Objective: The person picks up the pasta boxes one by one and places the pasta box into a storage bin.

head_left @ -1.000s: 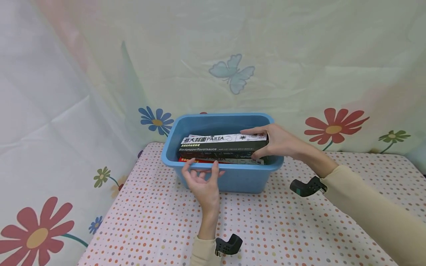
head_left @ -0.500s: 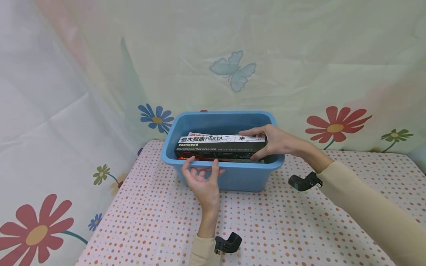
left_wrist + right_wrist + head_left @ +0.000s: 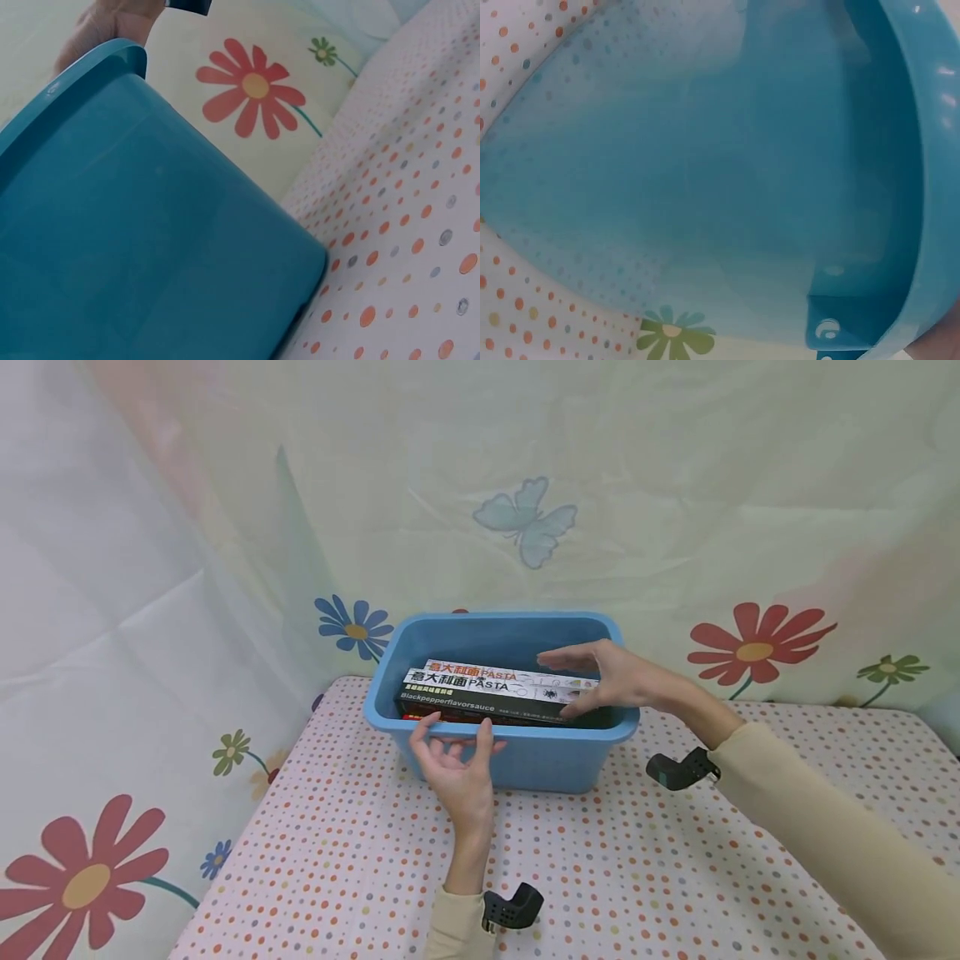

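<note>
A blue plastic tub (image 3: pixel 517 768) stands on the table, with pasta boxes lying in it. The top one, a black and white pasta box (image 3: pixel 450 697), is marked as black pepper sauce flavour. Behind it shows a pasta box with orange lettering (image 3: pixel 453 669), and a strip of a red box (image 3: pixel 416 717) peeks out in front. My right hand (image 3: pixel 618 677) hovers over the black box's right end, fingers and thumb spread apart. My left hand (image 3: pixel 459 772) holds the front rim, finger and thumb tips at its edge, other fingers curled beneath.
A spotted cloth (image 3: pixel 315 860) covers the table. Close behind the tub hangs a flowered curtain (image 3: pixel 630 560) with a butterfly on it, and it also covers the left side. Each wrist carries a small black camera. The tub's wall (image 3: pixel 150 217) fills much of the left wrist view.
The black pasta box has left my right hand's grip and sunk lower into the tub, uncovering the orange-lettered box behind. My right hand has opened slightly; the left stays on the rim.
</note>
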Motion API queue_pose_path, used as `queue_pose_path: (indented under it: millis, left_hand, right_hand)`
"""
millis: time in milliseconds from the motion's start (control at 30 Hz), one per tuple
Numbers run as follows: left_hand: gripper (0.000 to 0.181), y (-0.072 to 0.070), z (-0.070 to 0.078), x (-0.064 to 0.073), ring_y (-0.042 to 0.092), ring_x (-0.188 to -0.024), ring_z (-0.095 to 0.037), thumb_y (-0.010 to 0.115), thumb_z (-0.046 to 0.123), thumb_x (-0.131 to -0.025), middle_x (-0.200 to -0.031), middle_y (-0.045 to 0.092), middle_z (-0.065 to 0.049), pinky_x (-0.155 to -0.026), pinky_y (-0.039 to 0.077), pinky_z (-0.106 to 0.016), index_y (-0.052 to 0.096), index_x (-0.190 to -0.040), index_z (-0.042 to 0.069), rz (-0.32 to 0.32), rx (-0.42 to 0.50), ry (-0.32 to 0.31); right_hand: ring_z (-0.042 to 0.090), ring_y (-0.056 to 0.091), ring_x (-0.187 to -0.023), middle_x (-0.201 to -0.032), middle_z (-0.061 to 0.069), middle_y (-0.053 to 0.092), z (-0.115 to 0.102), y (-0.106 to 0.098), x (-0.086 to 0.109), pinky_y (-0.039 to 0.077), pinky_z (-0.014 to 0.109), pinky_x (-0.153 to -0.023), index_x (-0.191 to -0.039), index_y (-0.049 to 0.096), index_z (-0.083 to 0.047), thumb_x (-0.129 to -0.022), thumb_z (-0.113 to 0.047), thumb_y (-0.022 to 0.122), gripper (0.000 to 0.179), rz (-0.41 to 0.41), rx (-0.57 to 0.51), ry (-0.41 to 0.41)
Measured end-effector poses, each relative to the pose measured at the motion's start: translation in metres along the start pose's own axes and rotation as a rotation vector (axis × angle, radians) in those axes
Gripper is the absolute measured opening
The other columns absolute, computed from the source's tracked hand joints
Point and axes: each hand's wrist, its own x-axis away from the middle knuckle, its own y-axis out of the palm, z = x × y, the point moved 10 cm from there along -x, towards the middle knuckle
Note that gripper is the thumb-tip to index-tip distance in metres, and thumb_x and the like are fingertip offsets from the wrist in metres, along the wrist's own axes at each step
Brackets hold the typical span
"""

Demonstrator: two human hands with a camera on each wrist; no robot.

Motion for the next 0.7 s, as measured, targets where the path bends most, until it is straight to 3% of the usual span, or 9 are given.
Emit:
queue_pose_path:
  millis: [100, 300, 433, 533, 700]
  left_hand:
    - [0.067, 0.001, -0.002, 0.001, 0.065, -0.079, -0.018, 0.077, -0.002, -0.091, -0.119, 0.046, -0.045, -0.066, 0.069, -0.045, 0.031, -0.14, -0.011, -0.01, 0.007, -0.002]
    - [0.068, 0.002, -0.004, -0.001, 0.065, -0.078, -0.018, 0.077, -0.002, -0.091, -0.117, 0.047, -0.044, -0.066, 0.069, -0.046, 0.031, -0.14, -0.011, -0.012, -0.008, -0.003]
    - [0.066, 0.002, -0.005, -0.005, 0.065, -0.077, -0.019, 0.077, -0.002, -0.092, -0.116, 0.048, -0.042, -0.065, 0.069, -0.046, 0.032, -0.14, -0.01, -0.013, -0.028, 0.004]
    - [0.065, 0.0, -0.005, -0.008, 0.064, -0.078, -0.019, 0.076, -0.002, -0.093, -0.117, 0.048, -0.041, -0.067, 0.069, -0.045, 0.032, -0.14, -0.01, -0.019, -0.036, 0.0]
    - [0.068, -0.003, -0.005, -0.013, 0.064, -0.082, -0.02, 0.077, 0.002, -0.094, -0.12, 0.047, -0.04, -0.072, 0.069, -0.047, 0.03, -0.142, -0.008, -0.057, -0.044, -0.038]
  right_hand:
    - [0.042, 0.04, -0.148, -0.157, 0.021, 0.049, 0.001, -0.004, 0.007, 0.036, 0.067, -0.121, -0.153, 0.049, 0.001, -0.089, -0.01, 0.085, 0.074, 0.056, -0.055, 0.008]
    - [0.035, 0.044, -0.147, -0.155, 0.013, 0.053, -0.007, -0.01, 0.034, 0.04, 0.064, -0.119, -0.152, 0.052, -0.007, -0.094, -0.013, 0.08, 0.065, 0.164, -0.116, -0.03]
    - [0.028, 0.051, -0.143, -0.153, 0.01, 0.057, -0.012, -0.013, 0.056, 0.053, 0.037, -0.113, -0.15, 0.056, -0.011, -0.096, -0.014, 0.078, 0.058, 0.232, -0.107, -0.048]
    - [0.018, 0.055, -0.138, -0.151, 0.009, 0.058, -0.014, -0.013, 0.073, 0.054, 0.02, -0.105, -0.148, 0.058, -0.012, -0.097, -0.012, 0.076, 0.054, 0.269, -0.12, -0.064]
    - [0.005, 0.057, -0.131, -0.148, 0.002, 0.06, -0.008, -0.009, 0.103, 0.055, 0.017, -0.1, -0.147, 0.06, -0.013, -0.099, -0.008, 0.073, 0.049, 0.341, -0.137, -0.06]
